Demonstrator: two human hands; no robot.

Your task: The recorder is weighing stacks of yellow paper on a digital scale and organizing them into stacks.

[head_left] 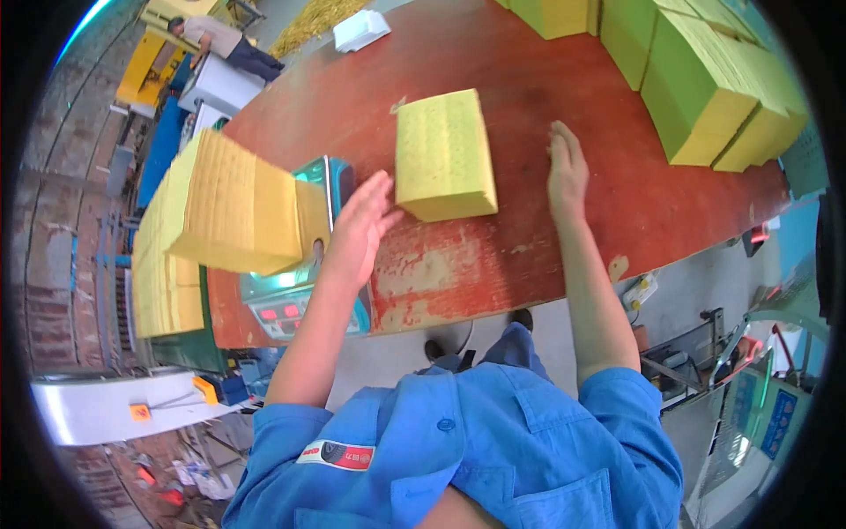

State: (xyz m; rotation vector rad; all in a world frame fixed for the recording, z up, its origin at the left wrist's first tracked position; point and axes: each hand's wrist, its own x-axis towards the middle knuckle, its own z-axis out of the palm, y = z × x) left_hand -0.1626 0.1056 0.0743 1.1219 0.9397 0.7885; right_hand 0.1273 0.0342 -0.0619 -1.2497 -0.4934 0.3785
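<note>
A block-like stack of yellow paper sheets [443, 154] stands on the red table [529, 238] in front of me. My left hand [359, 225] is at its left side, fingers apart and pointing forward. The fingertips are very close to the stack's edge; whether they touch I cannot tell. To the right, my right hand [568, 172] is held up with fingers stretched, a gap between it and the stack. Left of my left hand is a teal weighing scale [278, 316] with a lit red display. More yellow paper [238, 203] rests on the scale, partly covering it.
Tall yellow paper stacks [701, 97] line the table's far right. Further yellow stacks [167, 282] stand at the left edge beyond the scale. A white packet [361, 31] lies at the far edge. Another person [231, 44] bends over equipment at the far left.
</note>
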